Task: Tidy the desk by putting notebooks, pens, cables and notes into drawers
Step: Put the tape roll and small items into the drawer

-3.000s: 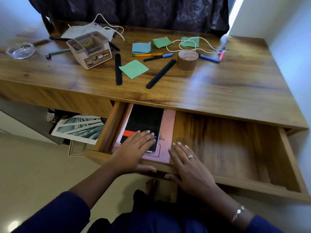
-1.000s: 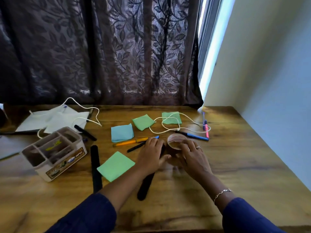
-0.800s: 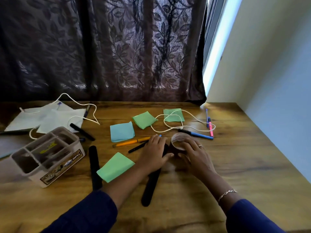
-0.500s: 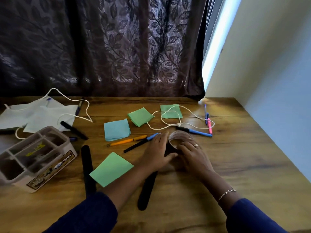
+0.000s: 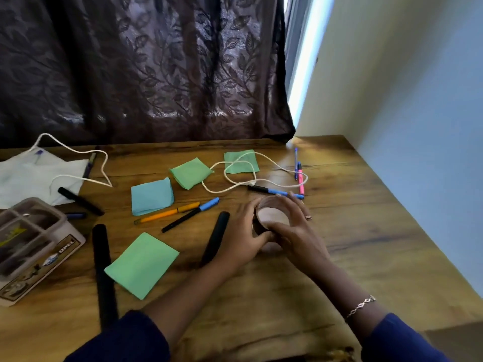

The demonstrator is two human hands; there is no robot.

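Both hands hold a brown tape roll [image 5: 273, 214] just above the wooden desk [image 5: 366, 244]. My left hand [image 5: 241, 239] grips its left side and my right hand [image 5: 295, 231] curls around its right side. Sticky notes lie about: a green pad [image 5: 142, 265] near the front, a blue pad [image 5: 151, 195], two more green ones [image 5: 190, 172] [image 5: 241, 162]. An orange pen [image 5: 167, 214] and a black-and-blue pen [image 5: 190, 214] lie left of the roll, a blue pen [image 5: 274, 190] behind it. A white cable [image 5: 235, 178] loops by the far notes.
A beige compartment organiser [image 5: 31, 244] stands at the left edge. Two black flat sticks [image 5: 103, 273] [image 5: 215, 237] lie on the desk. White paper [image 5: 31, 176] with a second white cable [image 5: 78, 165] and a black marker [image 5: 79, 201] is at back left. Pink and blue pens [image 5: 299, 173] lie far right. A dark curtain hangs behind.
The view rose from the open drawer to the desk top. Both hands left the notebooks in the drawer, closed around the tape roll and lifted it slightly.
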